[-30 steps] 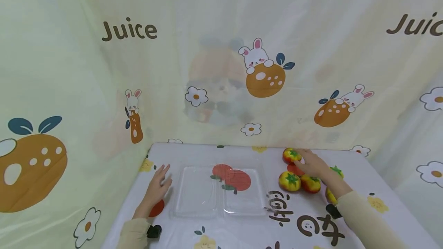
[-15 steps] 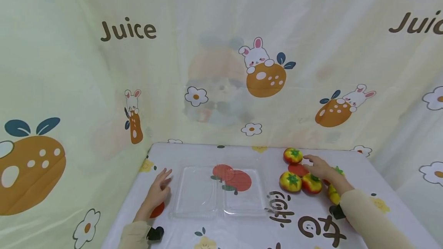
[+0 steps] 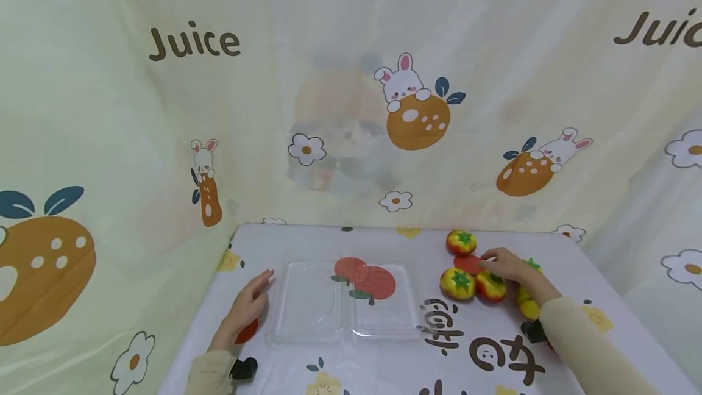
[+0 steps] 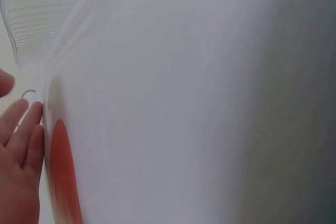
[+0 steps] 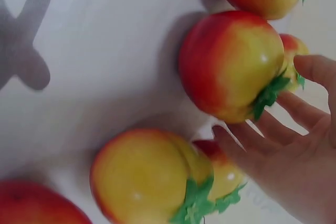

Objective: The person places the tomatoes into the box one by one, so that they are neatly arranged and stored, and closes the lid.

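Observation:
My left hand (image 3: 247, 309) rests beside the clear plastic container (image 3: 307, 337), fingers fairly straight and holding nothing. In the left wrist view its fingers (image 4: 18, 135) lie near the tablecloth, with a corner of the container (image 4: 34, 30) above. My right hand (image 3: 507, 267) hovers at a group of red-and-yellow fruits with green leafy tops, resembling persimmons. Nearest to it is one fruit (image 3: 490, 288), which the right wrist view shows as a round fruit (image 5: 231, 66). There the thumb stands apart from it, and the other fingers (image 5: 299, 111) reach behind its leafy side; contact is unclear.
Another such fruit (image 3: 457, 284) sits left of the right hand, and one more (image 3: 460, 241) lies farther back. Others (image 3: 528, 303) are partly hidden by the right forearm. A printed curtain (image 3: 340, 108) hangs behind the table (image 3: 378, 370).
My right hand has drawn back from the farthest fruit toward the nearer ones on the right. The left hand has barely moved, its fingers now closer together. The head view has shifted slightly.

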### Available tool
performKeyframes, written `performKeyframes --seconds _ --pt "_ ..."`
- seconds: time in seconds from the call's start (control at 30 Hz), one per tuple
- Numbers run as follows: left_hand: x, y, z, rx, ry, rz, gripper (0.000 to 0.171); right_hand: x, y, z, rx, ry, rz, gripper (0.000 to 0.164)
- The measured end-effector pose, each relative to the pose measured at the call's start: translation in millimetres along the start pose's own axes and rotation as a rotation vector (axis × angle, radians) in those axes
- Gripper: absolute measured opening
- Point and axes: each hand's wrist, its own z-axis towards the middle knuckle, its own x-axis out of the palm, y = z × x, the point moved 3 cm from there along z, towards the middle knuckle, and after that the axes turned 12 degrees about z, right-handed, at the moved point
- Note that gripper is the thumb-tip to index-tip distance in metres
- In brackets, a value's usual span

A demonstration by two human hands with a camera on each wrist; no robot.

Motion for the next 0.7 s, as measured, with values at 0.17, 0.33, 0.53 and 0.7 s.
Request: performKeyframes --seconds 0.17,0.33,0.53,0.7 --pt "4.1 1.1 -1.5 -0.06 0.049 -0.038 0.046 -2 -2 -8 0.079 0.082 0.08 0.053" --pt "8.5 1.0 0.6 -0.044 0.07 -0.077 0.047 -3 -3 -14 0.113 0.123 0.142 0.051" --pt "11.4 -0.7 1.9 -0.041 0.1 -0.066 0.05 -2 -7 -18 0.104 0.132 0.19 0.047" --pt "11.7 -4.2 4.1 -0.04 0.1 -0.056 0.05 -6 -7 -20 0.075 0.14 0.157 0.048"
